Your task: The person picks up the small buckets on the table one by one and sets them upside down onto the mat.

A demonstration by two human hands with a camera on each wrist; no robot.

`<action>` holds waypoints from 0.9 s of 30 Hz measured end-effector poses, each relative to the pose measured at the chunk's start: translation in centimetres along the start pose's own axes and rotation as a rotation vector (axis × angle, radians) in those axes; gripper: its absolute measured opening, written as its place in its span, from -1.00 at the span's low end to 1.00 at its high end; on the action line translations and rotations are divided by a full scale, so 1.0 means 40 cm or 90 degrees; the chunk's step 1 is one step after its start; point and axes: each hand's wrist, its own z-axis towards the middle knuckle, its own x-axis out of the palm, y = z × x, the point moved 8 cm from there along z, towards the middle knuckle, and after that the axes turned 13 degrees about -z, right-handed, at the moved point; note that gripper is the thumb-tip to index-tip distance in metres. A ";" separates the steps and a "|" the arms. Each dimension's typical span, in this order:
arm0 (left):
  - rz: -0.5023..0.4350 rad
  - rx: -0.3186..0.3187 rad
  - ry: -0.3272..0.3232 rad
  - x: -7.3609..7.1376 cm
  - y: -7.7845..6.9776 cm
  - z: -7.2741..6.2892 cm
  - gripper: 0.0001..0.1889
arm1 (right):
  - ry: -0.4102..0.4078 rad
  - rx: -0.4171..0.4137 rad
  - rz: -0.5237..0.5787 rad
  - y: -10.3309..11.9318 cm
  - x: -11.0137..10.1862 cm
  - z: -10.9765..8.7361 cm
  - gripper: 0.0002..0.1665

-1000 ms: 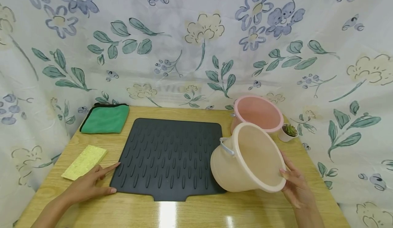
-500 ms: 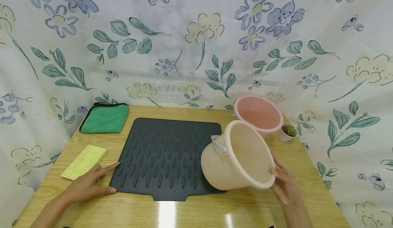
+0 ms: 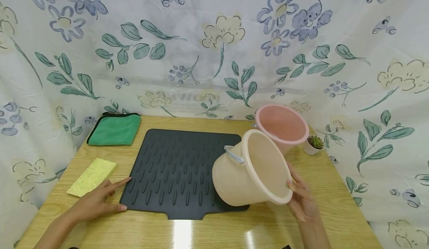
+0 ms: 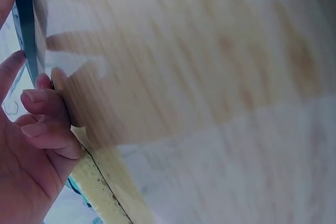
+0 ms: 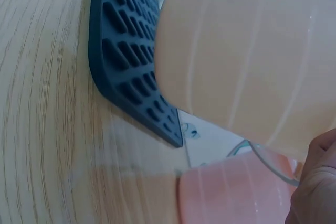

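My right hand (image 3: 304,201) grips the rim of a cream plastic bucket (image 3: 229,180), thumb over the lip and fingers behind it. The bucket leans over the right part of a black ribbed mat (image 3: 174,171), its mouth facing up and right. A pale handle (image 3: 234,155) hangs on its near-left side. In the right wrist view, the bucket wall (image 5: 236,51) slants above the mat's corner. At the mat's left edge, my left hand (image 3: 95,201) touches it with straight index finger and thumb. The other fingers are folded, as the left wrist view shows.
Behind the cream bucket stands a pink bucket (image 3: 283,124), with a small potted succulent (image 3: 314,144) beside it. A yellow sponge (image 3: 92,176) lies near my left hand. Farther back is a green zip pouch (image 3: 115,130). A floral curtain (image 3: 187,55) closes off the back of the wooden table (image 3: 134,234).
My right hand has carried the cream bucket leftward, farther over the mat. The left hand has stayed in place at the mat's edge.
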 end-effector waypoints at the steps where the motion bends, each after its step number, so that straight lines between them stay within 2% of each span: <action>1: 0.000 -0.002 0.000 0.000 0.000 0.000 -0.15 | -0.004 0.001 -0.001 -0.004 -0.001 0.001 -0.27; 17: -0.008 -0.011 0.004 -0.001 -0.003 -0.001 -0.16 | -0.012 -0.002 0.026 -0.071 0.010 0.040 -0.27; 27: -0.016 -0.021 0.008 -0.001 0.002 -0.002 -0.15 | 0.006 -0.004 0.039 -0.113 0.019 0.061 -0.29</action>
